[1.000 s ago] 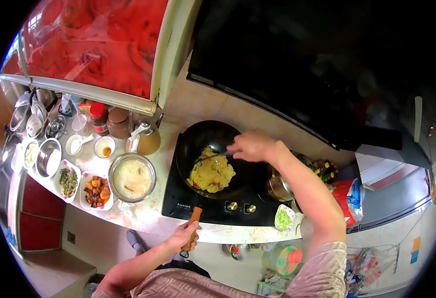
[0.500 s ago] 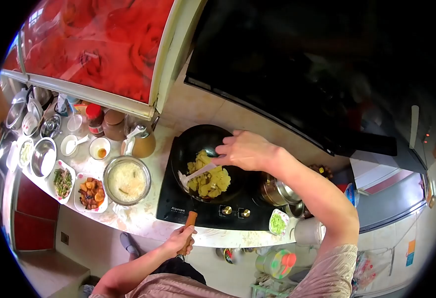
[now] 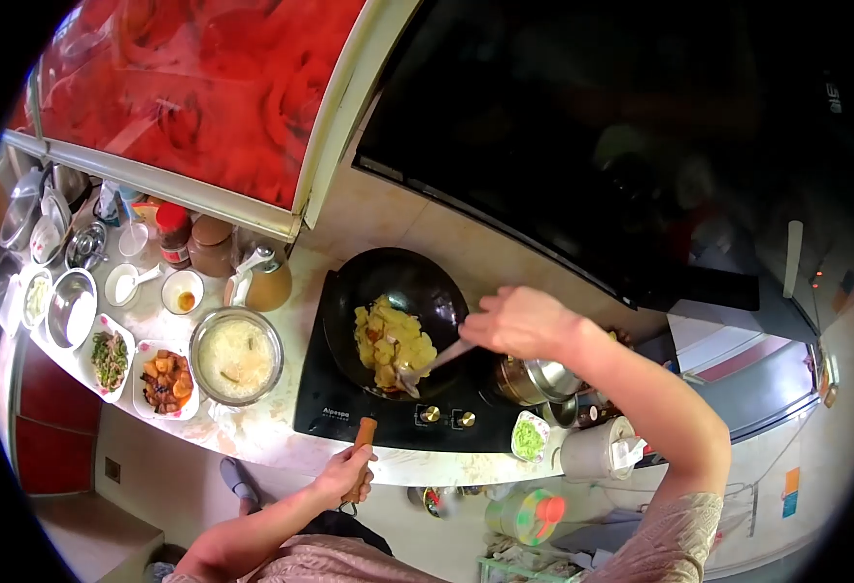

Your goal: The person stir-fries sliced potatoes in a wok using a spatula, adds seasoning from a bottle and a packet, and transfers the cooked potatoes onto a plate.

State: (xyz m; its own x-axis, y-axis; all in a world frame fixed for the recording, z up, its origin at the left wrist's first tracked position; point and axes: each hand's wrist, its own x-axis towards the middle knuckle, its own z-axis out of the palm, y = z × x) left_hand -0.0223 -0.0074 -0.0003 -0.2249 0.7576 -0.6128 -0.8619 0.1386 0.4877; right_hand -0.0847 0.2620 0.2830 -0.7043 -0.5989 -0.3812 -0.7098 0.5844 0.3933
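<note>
A black wok (image 3: 432,290) sits on the black cooktop (image 3: 325,420), with yellow sliced food (image 3: 388,340) piled in it. My right hand (image 3: 519,323), at the wok's right rim, is closed on the handle of a pale spatula (image 3: 443,358). The spatula's head rests against the lower edge of the food. Below the cooktop's front edge, my left hand (image 3: 347,474) is wrapped round the wooden wok handle (image 3: 364,434).
Left of the cooktop stand a steel bowl of pale liquid (image 3: 240,358), a dish of browned chunks (image 3: 166,381), a dish of greens (image 3: 110,360) and jars (image 3: 211,246). Right are a metal pot (image 3: 529,381), chopped greens (image 3: 528,437) and a black range hood (image 3: 543,146) above.
The spatula has gone from the wok's left side to the lower right of the food. My right hand has moved right and down. My left hand keeps hold of the wok handle.
</note>
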